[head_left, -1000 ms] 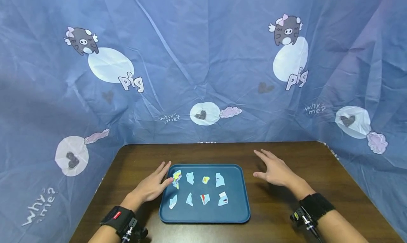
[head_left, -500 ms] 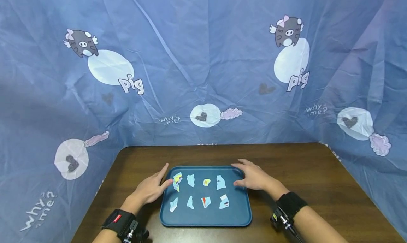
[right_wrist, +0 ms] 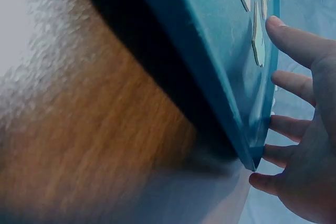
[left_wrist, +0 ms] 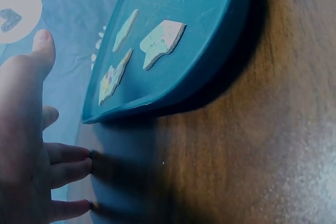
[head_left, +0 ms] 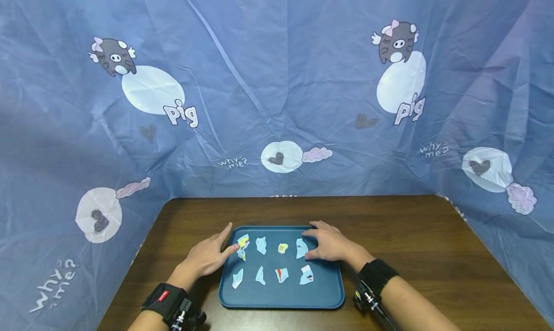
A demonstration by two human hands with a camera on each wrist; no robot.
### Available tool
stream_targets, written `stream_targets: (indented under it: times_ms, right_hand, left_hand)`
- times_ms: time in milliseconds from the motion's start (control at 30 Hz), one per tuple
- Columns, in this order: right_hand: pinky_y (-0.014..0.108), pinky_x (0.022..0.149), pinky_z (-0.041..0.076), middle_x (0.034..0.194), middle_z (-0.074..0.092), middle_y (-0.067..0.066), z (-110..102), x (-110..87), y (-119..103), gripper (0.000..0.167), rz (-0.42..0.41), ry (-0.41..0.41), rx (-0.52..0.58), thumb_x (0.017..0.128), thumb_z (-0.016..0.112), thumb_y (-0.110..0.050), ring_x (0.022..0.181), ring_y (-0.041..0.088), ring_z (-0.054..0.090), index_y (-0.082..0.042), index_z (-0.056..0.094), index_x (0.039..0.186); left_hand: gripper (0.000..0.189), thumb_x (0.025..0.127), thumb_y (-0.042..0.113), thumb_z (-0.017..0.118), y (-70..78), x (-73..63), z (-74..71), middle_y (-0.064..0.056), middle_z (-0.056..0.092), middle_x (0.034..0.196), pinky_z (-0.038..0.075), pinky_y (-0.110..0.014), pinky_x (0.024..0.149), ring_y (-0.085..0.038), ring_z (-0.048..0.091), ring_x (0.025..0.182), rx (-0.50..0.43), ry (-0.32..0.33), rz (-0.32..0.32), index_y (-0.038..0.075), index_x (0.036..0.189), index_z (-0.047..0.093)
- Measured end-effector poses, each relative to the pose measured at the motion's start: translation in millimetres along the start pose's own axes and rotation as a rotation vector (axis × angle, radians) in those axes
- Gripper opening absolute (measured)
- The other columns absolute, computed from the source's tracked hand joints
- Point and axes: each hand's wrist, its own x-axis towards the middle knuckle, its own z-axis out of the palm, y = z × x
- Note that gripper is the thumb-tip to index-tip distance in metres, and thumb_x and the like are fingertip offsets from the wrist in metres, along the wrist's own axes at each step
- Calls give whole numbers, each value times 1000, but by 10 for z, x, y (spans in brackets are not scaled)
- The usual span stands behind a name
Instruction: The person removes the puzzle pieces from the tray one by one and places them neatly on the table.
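Note:
On the blue tray (head_left: 283, 299) lie several flat, irregular pale-blue pieces in two rows. My left hand (head_left: 207, 256) is at the tray's left edge with fingers extended, its thumb reaching over the rim near a piece with yellow markings (head_left: 243, 243). In the left wrist view its other fingers are just outside the tray, by the table. My right hand (head_left: 331, 243) hovers over the tray's upper right part. Its spread thumb and index finger are close to a pale-blue piece (head_left: 301, 248); whether they touch it I cannot tell. Neither hand holds anything.
The tray stands on a brown wooden table (head_left: 402, 235). A blue printed cloth (head_left: 277, 81) hangs behind and along both sides. In the bottom row are a red-striped piece (head_left: 282, 275) and a piece with a dark mark (head_left: 307, 275).
My right hand has moved left from the table to over the tray's right side, near the top-right piece. The left hand stays almost in place at the left edge. The pieces keep their places.

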Motion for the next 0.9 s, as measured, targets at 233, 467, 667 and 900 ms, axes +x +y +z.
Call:
stream_targets:
  times_ms: [233, 467, 667, 900]
  right_hand:
    - [67, 115, 24, 156, 40, 17, 18, 38, -50, 59, 0, -18, -12, 81, 83, -46, 146, 42, 30, -21, 68, 133]
    - [67, 115, 24, 156, 40, 16, 49, 52, -66, 57, 13, -38, -26, 81, 83, -46, 147, 41, 28, -22, 69, 131]
    - [67, 115, 24, 157, 39, 17, 35, 45, -86, 57, 16, -37, -26, 80, 84, -44, 147, 42, 27, -21, 69, 131]
    - [67, 114, 26, 156, 40, 17, 37, 56, -92, 57, 19, -28, -34, 80, 84, -44, 147, 43, 27, -21, 70, 130]
  left_hand:
    - [81, 100, 63, 43, -1, 22, -7, -24, 48, 149, 39, -62, 108, -44, 47, 135, 15, 3, 0, 12, 161, 25]
    - [83, 100, 65, 41, -11, 26, 13, -24, 48, 149, 40, -62, 107, -44, 47, 135, 20, -4, -3, 13, 162, 24]
    - [83, 99, 66, 42, 1, 26, 8, -25, 48, 148, 40, -63, 106, -45, 48, 133, 18, 2, 0, 13, 162, 25]
    - [84, 99, 65, 43, 14, 24, 4, -25, 50, 147, 42, -63, 105, -46, 49, 132, 24, 8, 6, 13, 162, 25]
